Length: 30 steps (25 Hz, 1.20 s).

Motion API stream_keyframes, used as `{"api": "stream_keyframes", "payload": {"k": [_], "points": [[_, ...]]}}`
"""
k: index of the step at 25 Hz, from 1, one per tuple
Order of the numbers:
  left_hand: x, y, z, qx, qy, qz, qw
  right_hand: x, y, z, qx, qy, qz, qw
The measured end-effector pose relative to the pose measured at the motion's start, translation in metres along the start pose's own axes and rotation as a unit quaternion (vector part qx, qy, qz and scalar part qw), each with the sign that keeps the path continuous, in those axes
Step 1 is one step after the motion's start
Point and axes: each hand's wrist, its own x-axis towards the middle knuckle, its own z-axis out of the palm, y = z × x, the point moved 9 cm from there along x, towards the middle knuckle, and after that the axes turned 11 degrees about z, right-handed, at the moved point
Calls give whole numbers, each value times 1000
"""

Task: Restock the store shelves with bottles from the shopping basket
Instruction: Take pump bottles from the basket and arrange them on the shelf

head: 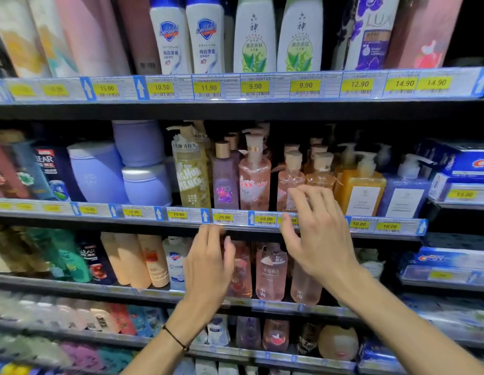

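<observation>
Both of my hands are raised in front of the store shelves and hold nothing. My left hand (pixel 209 262) has relaxed fingers and hovers before the lower shelf, partly covering a pink bottle (pixel 239 269). My right hand (pixel 315 228) is spread open in front of the middle shelf edge (pixel 224 219), its fingertips close to a small clear pink bottle with a cork-coloured cap (pixel 289 180). Whether they touch it is unclear. Beside it stand a taller pink pump bottle (pixel 254 177) and a purple bottle (pixel 225 180). No shopping basket is in view.
The top shelf carries white, pink and purple body-wash bottles (pixel 205 36). Lavender tubs (pixel 143 182) and dark shampoo bottles stand at the middle left, amber and blue pump bottles (pixel 360 188) at the right. Toothpaste boxes (pixel 457 163) fill the far right. Lower shelves hold more bottles and pouches.
</observation>
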Motion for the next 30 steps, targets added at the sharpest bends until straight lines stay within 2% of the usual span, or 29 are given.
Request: {"api": "stream_keyframes", "payload": {"k": [2, 3, 6, 10, 14, 17, 21, 25, 30], "points": [[45, 12, -40, 29, 57, 59, 996, 26, -18, -6, -7, 17, -24, 1000], [70, 15, -52, 42, 60, 92, 993, 39, -28, -7, -16, 24, -38, 999], [137, 27, -54, 110, -5, 194, 975, 72, -53, -5, -50, 27, -79, 995], [178, 33, -35, 232, -88, 257, 934, 104, -68, 7, -114, 10, -92, 989], [192, 22, -23, 271, -200, 222, 915, 112, -68, 23, -166, -32, -85, 982], [196, 18, -12, 282, -253, 211, 901, 123, -58, 33, -140, -91, -50, 985], [200, 7, -4, 190, -327, 173, 909, 132, -57, 43, -103, -165, -58, 979], [205, 0, -5, 90, -322, 131, 933, 132, -52, 50, -38, -207, -43, 977], [207, -5, -9, 56, -307, 127, 942, 135, -49, 49, 35, -219, -8, 975]]}}
